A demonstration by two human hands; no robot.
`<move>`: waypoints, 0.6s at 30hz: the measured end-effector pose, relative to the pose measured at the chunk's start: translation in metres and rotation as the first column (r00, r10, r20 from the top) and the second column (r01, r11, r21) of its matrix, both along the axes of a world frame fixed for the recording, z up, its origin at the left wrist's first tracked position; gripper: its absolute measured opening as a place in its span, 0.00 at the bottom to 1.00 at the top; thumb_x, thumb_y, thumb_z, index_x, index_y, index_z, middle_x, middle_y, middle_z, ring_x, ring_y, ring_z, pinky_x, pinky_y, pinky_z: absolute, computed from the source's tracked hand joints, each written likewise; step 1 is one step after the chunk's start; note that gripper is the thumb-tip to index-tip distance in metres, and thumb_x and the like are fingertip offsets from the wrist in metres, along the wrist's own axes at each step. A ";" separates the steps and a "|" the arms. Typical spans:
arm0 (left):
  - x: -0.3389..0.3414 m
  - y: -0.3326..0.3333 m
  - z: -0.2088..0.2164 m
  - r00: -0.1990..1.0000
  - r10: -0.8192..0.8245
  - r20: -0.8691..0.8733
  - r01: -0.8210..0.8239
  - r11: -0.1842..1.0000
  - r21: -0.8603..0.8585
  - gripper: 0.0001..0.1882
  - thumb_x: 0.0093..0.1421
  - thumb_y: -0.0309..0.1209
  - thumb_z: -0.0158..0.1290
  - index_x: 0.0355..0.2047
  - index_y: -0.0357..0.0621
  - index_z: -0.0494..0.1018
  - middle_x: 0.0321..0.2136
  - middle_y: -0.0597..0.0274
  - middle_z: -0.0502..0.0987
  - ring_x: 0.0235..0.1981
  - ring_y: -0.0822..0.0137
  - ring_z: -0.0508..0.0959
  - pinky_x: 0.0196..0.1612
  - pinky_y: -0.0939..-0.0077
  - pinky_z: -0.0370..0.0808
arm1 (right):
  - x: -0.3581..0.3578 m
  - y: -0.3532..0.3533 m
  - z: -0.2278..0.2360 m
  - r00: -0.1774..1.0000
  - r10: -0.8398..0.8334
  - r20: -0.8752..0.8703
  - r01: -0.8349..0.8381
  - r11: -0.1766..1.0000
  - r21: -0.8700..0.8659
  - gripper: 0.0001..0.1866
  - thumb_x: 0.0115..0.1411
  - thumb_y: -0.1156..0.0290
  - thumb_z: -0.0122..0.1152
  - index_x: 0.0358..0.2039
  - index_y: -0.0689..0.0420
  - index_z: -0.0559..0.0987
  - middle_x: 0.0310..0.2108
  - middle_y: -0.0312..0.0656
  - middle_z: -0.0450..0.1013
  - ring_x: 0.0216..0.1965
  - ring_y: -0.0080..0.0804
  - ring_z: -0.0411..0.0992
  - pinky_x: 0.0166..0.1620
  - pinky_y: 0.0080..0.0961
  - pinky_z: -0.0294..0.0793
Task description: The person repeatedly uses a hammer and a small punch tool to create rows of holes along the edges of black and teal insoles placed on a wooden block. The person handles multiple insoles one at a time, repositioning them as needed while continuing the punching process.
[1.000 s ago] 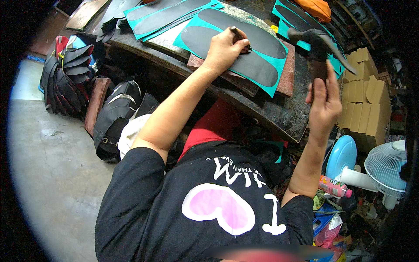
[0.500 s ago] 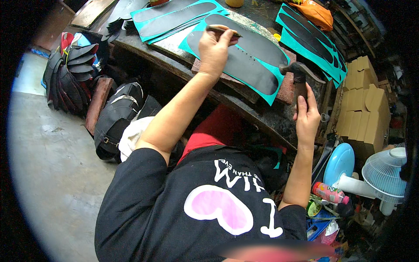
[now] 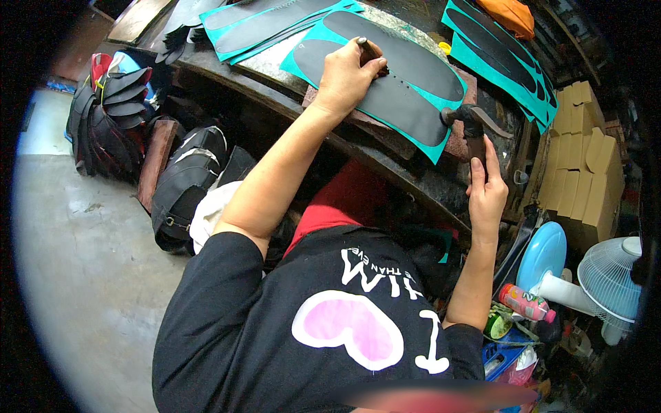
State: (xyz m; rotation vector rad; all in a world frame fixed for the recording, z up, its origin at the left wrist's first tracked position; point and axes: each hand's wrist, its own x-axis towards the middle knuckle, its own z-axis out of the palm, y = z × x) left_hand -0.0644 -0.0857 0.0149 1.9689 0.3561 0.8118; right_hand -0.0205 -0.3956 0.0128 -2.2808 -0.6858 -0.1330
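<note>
My left hand (image 3: 344,77) is closed around a slim dark metal punch (image 3: 365,47). The tool's lower tip meets, or comes very near, a black insole-shaped piece (image 3: 403,113) on a teal sheet (image 3: 435,153). A row of small dark holes or dots runs along that piece, beside the tip. To the right, my right hand (image 3: 487,184) grips the dark handle of a hammer (image 3: 470,118). The hammer's round face is by the sheet's right corner, its curved claw pointing right. A reddish block (image 3: 459,141) lies partly under the sheet.
More teal sheets with black shapes lie on the bench at back left (image 3: 241,34) and back right (image 3: 496,58). An orange bag (image 3: 508,17) rests behind. Cardboard boxes (image 3: 578,172) and a fan (image 3: 609,275) stand at right. Bundled black soles (image 3: 110,124) hang at left.
My left hand has turned the punch from nearly flat to steeper, lowering its tip to the black piece. The hammer remains in my right hand, shifted slightly.
</note>
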 end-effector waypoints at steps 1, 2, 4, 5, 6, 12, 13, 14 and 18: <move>0.000 -0.002 0.000 1.000 0.010 0.024 -0.010 1.000 0.014 0.08 0.58 0.28 0.61 0.35 0.37 0.76 0.28 0.54 0.82 0.31 0.65 0.83 0.38 0.73 0.79 | 0.000 -0.001 0.000 1.000 -0.002 0.007 0.003 1.000 -0.016 0.24 0.70 0.63 0.55 0.65 0.47 0.69 0.20 0.30 0.65 0.19 0.15 0.59 0.23 0.18 0.64; 0.001 -0.003 0.000 0.999 0.019 0.049 -0.020 0.999 0.026 0.08 0.57 0.28 0.61 0.34 0.38 0.77 0.28 0.52 0.82 0.30 0.61 0.84 0.37 0.71 0.79 | 0.000 -0.001 0.001 1.000 -0.005 0.006 0.005 1.000 -0.020 0.24 0.70 0.63 0.55 0.65 0.47 0.69 0.20 0.30 0.65 0.19 0.15 0.59 0.23 0.18 0.64; 0.002 -0.007 0.000 0.997 0.019 0.068 -0.021 0.999 0.032 0.08 0.57 0.28 0.61 0.34 0.38 0.77 0.28 0.52 0.82 0.31 0.61 0.84 0.37 0.71 0.79 | -0.001 -0.001 0.003 1.000 -0.009 -0.007 0.009 1.000 -0.019 0.24 0.69 0.62 0.55 0.65 0.46 0.69 0.20 0.31 0.65 0.19 0.15 0.60 0.23 0.19 0.64; 0.003 -0.008 0.000 0.995 0.021 0.099 -0.026 0.998 0.049 0.08 0.57 0.28 0.62 0.34 0.38 0.77 0.28 0.52 0.82 0.31 0.61 0.84 0.37 0.71 0.79 | -0.002 0.000 0.005 1.000 -0.008 -0.016 0.008 1.000 -0.011 0.24 0.69 0.62 0.55 0.65 0.45 0.69 0.20 0.31 0.65 0.19 0.15 0.60 0.23 0.19 0.64; 0.003 -0.009 0.000 0.995 0.000 0.104 0.000 1.000 0.003 0.08 0.57 0.28 0.62 0.34 0.38 0.77 0.28 0.52 0.82 0.31 0.62 0.84 0.37 0.71 0.79 | -0.003 0.001 0.007 0.999 -0.011 -0.033 0.011 1.000 -0.008 0.24 0.69 0.62 0.55 0.65 0.46 0.69 0.25 0.35 0.67 0.24 0.21 0.63 0.27 0.22 0.66; 0.005 -0.016 0.000 0.996 -0.074 0.058 0.076 0.997 -0.024 0.08 0.57 0.28 0.61 0.35 0.37 0.77 0.29 0.53 0.83 0.32 0.64 0.84 0.39 0.72 0.79 | -0.008 0.006 0.015 0.994 -0.039 -0.102 0.038 0.999 -0.011 0.23 0.68 0.63 0.56 0.62 0.49 0.71 0.52 0.52 0.75 0.48 0.52 0.77 0.46 0.37 0.75; 0.005 -0.017 0.000 0.997 -0.066 0.047 0.067 0.998 -0.012 0.08 0.57 0.28 0.61 0.35 0.37 0.77 0.30 0.53 0.83 0.32 0.65 0.84 0.39 0.72 0.79 | -0.008 0.006 0.016 0.995 -0.038 -0.097 0.036 0.999 -0.012 0.23 0.68 0.63 0.56 0.62 0.49 0.71 0.52 0.52 0.75 0.48 0.52 0.77 0.46 0.37 0.75; 0.004 -0.019 0.001 0.997 -0.055 0.052 0.055 0.998 0.006 0.08 0.58 0.28 0.61 0.35 0.37 0.77 0.30 0.53 0.83 0.32 0.65 0.84 0.39 0.73 0.79 | -0.008 0.005 0.016 0.996 -0.035 -0.087 0.033 0.999 -0.019 0.23 0.68 0.63 0.56 0.62 0.49 0.71 0.52 0.52 0.75 0.48 0.52 0.77 0.46 0.37 0.75; 0.004 -0.026 -0.001 0.993 -0.103 0.065 0.109 0.989 -0.099 0.09 0.58 0.28 0.61 0.36 0.36 0.77 0.30 0.55 0.83 0.32 0.67 0.84 0.38 0.74 0.79 | -0.005 0.004 0.013 0.995 -0.034 -0.091 0.033 0.999 -0.009 0.23 0.68 0.63 0.55 0.62 0.48 0.71 0.46 0.49 0.73 0.42 0.46 0.74 0.42 0.34 0.73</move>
